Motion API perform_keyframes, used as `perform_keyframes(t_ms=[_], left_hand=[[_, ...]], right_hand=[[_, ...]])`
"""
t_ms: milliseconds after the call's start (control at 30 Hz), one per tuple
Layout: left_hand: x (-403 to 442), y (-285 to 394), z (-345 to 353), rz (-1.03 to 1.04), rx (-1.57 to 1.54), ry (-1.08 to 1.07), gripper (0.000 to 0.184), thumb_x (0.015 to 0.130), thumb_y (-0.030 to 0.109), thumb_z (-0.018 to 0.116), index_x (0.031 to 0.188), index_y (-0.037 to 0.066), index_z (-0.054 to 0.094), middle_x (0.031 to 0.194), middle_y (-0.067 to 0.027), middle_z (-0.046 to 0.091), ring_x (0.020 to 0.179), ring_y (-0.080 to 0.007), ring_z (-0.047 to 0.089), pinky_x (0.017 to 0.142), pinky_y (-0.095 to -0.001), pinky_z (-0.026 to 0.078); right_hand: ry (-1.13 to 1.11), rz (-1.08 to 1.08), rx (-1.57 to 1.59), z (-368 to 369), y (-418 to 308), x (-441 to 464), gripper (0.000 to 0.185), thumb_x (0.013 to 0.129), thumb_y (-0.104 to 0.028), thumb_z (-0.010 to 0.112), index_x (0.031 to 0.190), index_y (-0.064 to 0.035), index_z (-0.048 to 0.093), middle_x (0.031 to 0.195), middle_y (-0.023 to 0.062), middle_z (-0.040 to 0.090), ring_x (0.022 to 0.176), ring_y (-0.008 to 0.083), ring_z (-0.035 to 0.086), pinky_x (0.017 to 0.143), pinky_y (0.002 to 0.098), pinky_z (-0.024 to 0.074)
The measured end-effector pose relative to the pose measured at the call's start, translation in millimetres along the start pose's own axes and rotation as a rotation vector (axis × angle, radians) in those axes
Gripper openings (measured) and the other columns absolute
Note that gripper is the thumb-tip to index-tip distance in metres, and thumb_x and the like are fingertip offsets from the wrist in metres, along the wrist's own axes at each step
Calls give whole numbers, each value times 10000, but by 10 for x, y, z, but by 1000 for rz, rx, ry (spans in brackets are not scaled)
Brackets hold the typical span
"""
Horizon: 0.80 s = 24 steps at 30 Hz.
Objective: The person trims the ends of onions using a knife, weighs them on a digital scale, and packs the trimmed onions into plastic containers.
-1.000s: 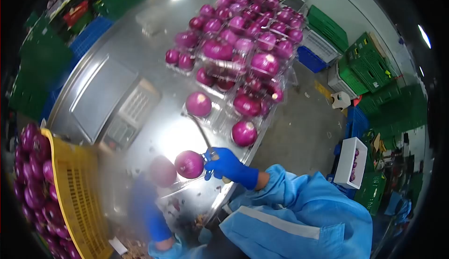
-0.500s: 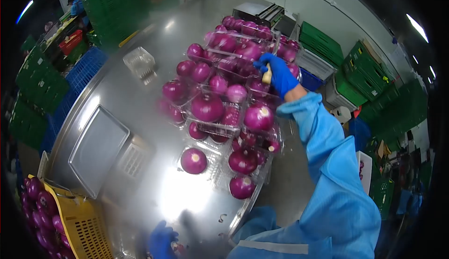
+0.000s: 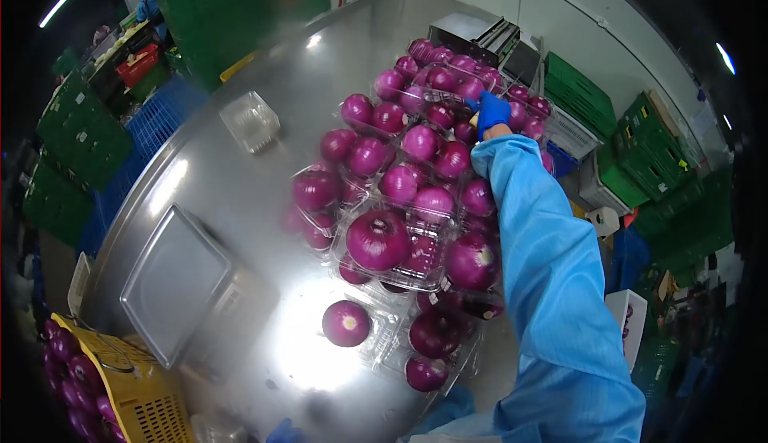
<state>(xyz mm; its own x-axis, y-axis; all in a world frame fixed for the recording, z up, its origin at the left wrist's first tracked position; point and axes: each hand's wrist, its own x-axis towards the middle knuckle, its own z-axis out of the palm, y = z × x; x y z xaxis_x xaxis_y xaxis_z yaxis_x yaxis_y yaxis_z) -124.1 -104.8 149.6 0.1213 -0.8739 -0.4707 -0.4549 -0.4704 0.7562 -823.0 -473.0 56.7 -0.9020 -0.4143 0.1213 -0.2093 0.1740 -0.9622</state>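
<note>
My right hand [image 3: 494, 113], in a blue glove, reaches to the far right of the stacked clear plastic trays. Its fingers are closed round a small tool with a pale handle [image 3: 474, 120]; the tool's other end is hidden. Purple onions [image 3: 432, 202] fill the trays near it. Closer to me, one large peeled onion [image 3: 378, 240] sits in a clear plastic tray [image 3: 436, 255], and another onion [image 3: 346, 323] lies at the left of the front trays. Of my left hand [image 3: 284, 432], only some blue glove shows at the bottom edge, its fingers mostly cut off.
On the steel table [image 3: 240, 179] lie a clear tray [image 3: 250, 121] and a shallow metal tray [image 3: 178, 283]. A yellow crate [image 3: 148, 387] holding onions stands at the lower left. Green crates [image 3: 636, 139] are stacked beyond the table on the right.
My right hand has stretched farther over the onion trays, still gripping the pale-handled tool. My left hand has dropped mostly below the frame. The view has shifted, moving the table's contents slightly right and down.
</note>
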Motion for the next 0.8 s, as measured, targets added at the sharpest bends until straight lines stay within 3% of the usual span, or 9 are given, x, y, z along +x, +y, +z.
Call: perform_keyframes(t_ms=[167, 233, 267, 300, 467, 567, 667, 700, 800], left_hand=[[-29, -84, -107, 2, -179, 65, 278, 901, 52, 541, 1162, -10, 615, 1126, -134, 641, 1023, -239, 590, 830, -333, 505], [-6, -93, -140, -117, -372, 303, 204, 840, 18, 554, 1018, 23, 653, 1026, -143, 660, 1018, -303, 599, 863, -370, 496], [328, -1314, -433, 207, -235, 313, 421, 836, 8, 580, 1248, -73, 537, 1137, -139, 628, 988, -200, 617, 863, -324, 498], [268, -1388, -541, 275, -189, 394, 416, 883, -19, 515, 1296, -60, 503, 1307, -161, 550, 1172, -238, 541, 1021, -357, 411], [53, -991, -1197, 463, 765, 716, 546, 866, 46, 597, 1384, 3, 434, 1418, -180, 446, 1331, -333, 395, 1119, -406, 269], [-53, -1534, -1486, 316, 902, 548, 453, 868, 94, 609, 1302, 11, 512, 1267, -202, 540, 1195, -368, 495, 1027, -426, 358], [351, -2140, -1696, 201, 790, 198, 333, 888, 154, 596, 1186, 7, 621, 1076, -220, 651, 1030, -379, 609, 911, -430, 459], [371, -2243, -1678, 328, 623, 242, 293, 913, 183, 561, 1123, 2, 658, 1027, -223, 665, 977, -351, 646, 854, -396, 497], [289, -2519, -1815, 428, 551, 140, 310, 884, 160, 594, 1148, 6, 645, 1039, -237, 657, 960, -343, 659, 814, -391, 511]], right_hand=[[-221, -446, -759, -55, 665, 861, 287, 770, -325, 705, 941, -95, 697, 918, 169, 692, 850, 337, 674, 710, 440, 535], [-334, -342, -520, -289, 224, 692, 258, 816, -308, 645, 931, -81, 686, 883, 157, 692, 793, 306, 671, 659, 431, 525], [-396, -286, -375, -399, -14, 559, 250, 838, -299, 616, 926, -74, 680, 865, 151, 691, 764, 291, 670, 634, 426, 519], [-465, -229, -217, -489, -238, 376, 247, 861, -290, 586, 922, -68, 675, 847, 146, 691, 735, 276, 668, 608, 422, 514], [-817, -67, 102, -726, -1535, -1696, 269, 868, -244, 599, 1075, -89, 671, 1034, 30, 668, 687, 74, 566, 560, 227, 410], [-1048, -296, -130, -1019, -1955, -3070, 284, 865, -242, 614, 1109, -110, 676, 1089, 9, 658, 691, 65, 585, 554, 187, 407], [-1201, -31, -201, -1245, -2144, -4375, 285, 874, -206, 610, 1119, -75, 673, 1117, 33, 638, 676, 90, 608, 559, 222, 482], [-1360, -230, -35, -1315, -2032, -4638, 286, 882, -176, 618, 1141, -60, 649, 1072, 25, 653, 664, 119, 630, 587, 244, 515], [-1519, 64, 22, -1428, -1609, -5185, 286, 912, -191, 616, 1157, -44, 624, 1000, 77, 687, 684, 133, 657, 619, 261, 536]])
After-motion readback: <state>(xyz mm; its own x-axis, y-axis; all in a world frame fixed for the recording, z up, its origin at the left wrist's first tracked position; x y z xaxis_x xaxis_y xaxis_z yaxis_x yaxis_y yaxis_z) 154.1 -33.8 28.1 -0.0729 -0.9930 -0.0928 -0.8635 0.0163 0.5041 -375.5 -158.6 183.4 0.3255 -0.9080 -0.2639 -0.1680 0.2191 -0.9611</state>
